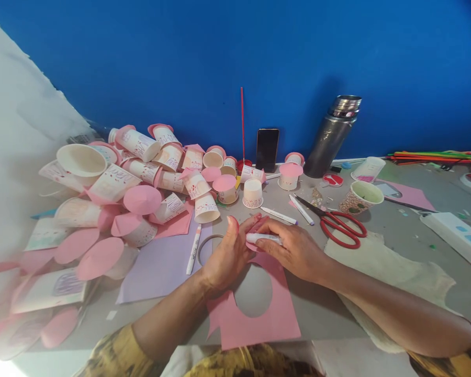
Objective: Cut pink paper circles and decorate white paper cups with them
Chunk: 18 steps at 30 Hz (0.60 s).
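My left hand [225, 256], thumb raised, has its fingers closed around a small pink paper piece [259, 225], which is partly covered by my fingers. Over the same piece, my right hand [298, 246] grips a small white tube [264, 238], lying sideways across the paper. Whether the tube touches the paper I cannot tell. Below both hands lies a pink sheet [284, 319] with a large round hole cut out of it. A white marker [194, 248] and a roll of tape [204, 250] are left of my left hand, beside a lilac sheet [153, 272].
Many decorated paper cups with pink discs [141, 199] crowd the left side. Red-handled scissors [341, 225], a cloth [392, 267] and a patterned cup [361, 198] lie to the right. A phone [267, 149] and a steel flask [332, 139] stand against the blue wall.
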Tool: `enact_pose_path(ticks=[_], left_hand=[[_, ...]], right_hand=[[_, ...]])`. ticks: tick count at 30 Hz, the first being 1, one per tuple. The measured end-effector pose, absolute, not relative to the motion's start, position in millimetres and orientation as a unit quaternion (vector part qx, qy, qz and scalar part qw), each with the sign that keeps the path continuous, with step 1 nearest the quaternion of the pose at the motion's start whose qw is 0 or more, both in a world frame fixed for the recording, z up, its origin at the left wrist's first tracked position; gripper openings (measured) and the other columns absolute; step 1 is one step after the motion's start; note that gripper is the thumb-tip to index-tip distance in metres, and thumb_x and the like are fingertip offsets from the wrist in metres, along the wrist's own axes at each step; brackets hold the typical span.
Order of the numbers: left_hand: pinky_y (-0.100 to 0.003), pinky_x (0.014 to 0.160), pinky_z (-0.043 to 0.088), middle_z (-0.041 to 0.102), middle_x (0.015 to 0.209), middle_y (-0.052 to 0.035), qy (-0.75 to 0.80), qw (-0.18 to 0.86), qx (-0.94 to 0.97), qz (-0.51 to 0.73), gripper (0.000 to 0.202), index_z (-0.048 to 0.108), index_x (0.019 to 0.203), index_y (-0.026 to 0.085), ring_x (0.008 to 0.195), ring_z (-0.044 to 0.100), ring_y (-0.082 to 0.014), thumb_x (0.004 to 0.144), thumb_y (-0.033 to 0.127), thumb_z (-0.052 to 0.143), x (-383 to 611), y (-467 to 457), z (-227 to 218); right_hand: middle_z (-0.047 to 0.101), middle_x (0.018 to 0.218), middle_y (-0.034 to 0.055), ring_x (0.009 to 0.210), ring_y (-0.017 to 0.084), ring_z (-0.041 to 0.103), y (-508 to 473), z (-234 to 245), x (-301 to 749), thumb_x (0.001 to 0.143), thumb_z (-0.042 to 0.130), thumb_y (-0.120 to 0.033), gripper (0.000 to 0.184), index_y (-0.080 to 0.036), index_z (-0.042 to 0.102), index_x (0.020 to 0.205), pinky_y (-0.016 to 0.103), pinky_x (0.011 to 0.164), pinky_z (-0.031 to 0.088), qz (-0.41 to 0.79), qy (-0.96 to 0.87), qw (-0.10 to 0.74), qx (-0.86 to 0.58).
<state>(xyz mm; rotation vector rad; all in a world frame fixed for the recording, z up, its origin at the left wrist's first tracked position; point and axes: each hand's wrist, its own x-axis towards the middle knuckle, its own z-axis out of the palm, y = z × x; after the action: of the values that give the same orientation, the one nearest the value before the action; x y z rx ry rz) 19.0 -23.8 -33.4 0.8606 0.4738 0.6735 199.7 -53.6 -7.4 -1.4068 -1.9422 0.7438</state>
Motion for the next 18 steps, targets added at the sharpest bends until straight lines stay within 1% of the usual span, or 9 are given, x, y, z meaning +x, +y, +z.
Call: enact_pose_path(ticks=[1,3,5,7,8,10,12,15,18], left_hand=[[-0.053,0.122,0.026,0.049,0.159,-0.0105,0.225,0.829,0.396,0.326,0.082,0.061,0.14,0.025,0.152,0.034,-0.0353,0.092,0.083,0.029,19.4,-23.5,-31.2],[-0.052,0.118,0.034,0.053,0.156,-0.0128,0.221,0.825,0.381,0.354,0.075,0.061,0.14,0.024,0.146,0.044,-0.0357,0.091,0.078,0.046,20.2,-24.2,-26.4],[-0.049,0.113,0.04,0.053,0.155,-0.0112,0.217,0.814,0.386,0.376,0.064,0.059,0.143,0.027,0.138,0.052,-0.0333,0.09,0.062,0.066,21.2,-26.8,-22.7],[-0.046,0.108,0.044,0.057,0.151,-0.0109,0.223,0.794,0.419,0.38,0.062,0.057,0.144,0.028,0.128,0.06,-0.0308,0.088,0.045,0.077,23.2,-29.9,-21.1],[-0.045,0.105,0.045,0.061,0.145,-0.0115,0.233,0.782,0.436,0.38,0.062,0.058,0.144,0.027,0.122,0.063,-0.0294,0.087,0.039,0.079,24.5,-31.1,-21.1],[-0.041,0.098,0.049,0.071,0.124,-0.0115,0.262,0.761,0.458,0.378,0.057,0.061,0.14,0.023,0.107,0.068,-0.0258,0.087,0.033,0.079,26.9,-32.3,-22.0],[-0.038,0.088,0.051,0.075,0.105,-0.009,0.296,0.753,0.455,0.372,0.049,0.064,0.134,0.021,0.094,0.069,-0.0225,0.088,0.032,0.077,28.1,-31.3,-22.9],[-0.035,0.078,0.052,0.073,0.095,-0.0078,0.326,0.755,0.435,0.366,0.031,0.071,0.118,0.019,0.082,0.066,-0.0196,0.09,0.032,0.072,26.4,-27.6,-22.1],[-0.033,0.077,0.051,0.071,0.092,-0.0059,0.335,0.748,0.429,0.38,0.019,0.075,0.104,0.019,0.078,0.063,-0.0169,0.089,0.03,0.071,23.1,-24.6,-20.1]], right_hand=[[0.077,0.094,0.0025,0.089,0.02,0.072,-52.8,-5.5,200.8,0.103,0.053,-0.048,0.027,-0.025,0.068,0.101,0.031,0.077,0.051,0.299,-0.722,0.325,-0.533],[0.072,0.078,-0.0001,0.076,0.018,0.069,-50.6,-2.2,203.5,0.102,0.053,-0.053,0.033,-0.024,0.067,0.097,0.029,0.069,0.05,0.343,-0.683,0.354,-0.539],[0.062,0.064,-0.0043,0.062,0.016,0.061,-48.4,-0.9,206.0,0.101,0.052,-0.058,0.038,-0.023,0.065,0.094,0.027,0.061,0.046,0.384,-0.644,0.371,-0.547],[0.055,0.059,-0.0061,0.057,0.014,0.054,-46.7,-1.7,207.5,0.101,0.05,-0.061,0.042,-0.022,0.062,0.091,0.027,0.059,0.043,0.413,-0.624,0.38,-0.544],[0.055,0.061,-0.0059,0.058,0.013,0.053,-46.2,-2.7,207.8,0.101,0.049,-0.061,0.042,-0.022,0.061,0.09,0.027,0.059,0.042,0.423,-0.621,0.383,-0.537],[0.057,0.064,-0.0051,0.059,0.013,0.052,-45.6,-4.6,208.2,0.102,0.047,-0.06,0.042,-0.021,0.059,0.089,0.027,0.059,0.041,0.435,-0.626,0.384,-0.522],[0.056,0.064,-0.0051,0.058,0.012,0.05,-45.3,-5.3,208.8,0.103,0.045,-0.058,0.042,-0.021,0.058,0.089,0.027,0.059,0.039,0.448,-0.628,0.373,-0.515],[0.055,0.061,-0.0053,0.055,0.011,0.047,-45.3,-3.4,210.6,0.104,0.044,-0.058,0.043,-0.021,0.057,0.086,0.026,0.056,0.037,0.464,-0.623,0.358,-0.518],[0.057,0.061,-0.0048,0.055,0.013,0.049,-46.1,-1.1,211.7,0.104,0.044,-0.056,0.041,-0.021,0.057,0.087,0.026,0.056,0.038,0.431,-0.634,0.354,-0.535]])
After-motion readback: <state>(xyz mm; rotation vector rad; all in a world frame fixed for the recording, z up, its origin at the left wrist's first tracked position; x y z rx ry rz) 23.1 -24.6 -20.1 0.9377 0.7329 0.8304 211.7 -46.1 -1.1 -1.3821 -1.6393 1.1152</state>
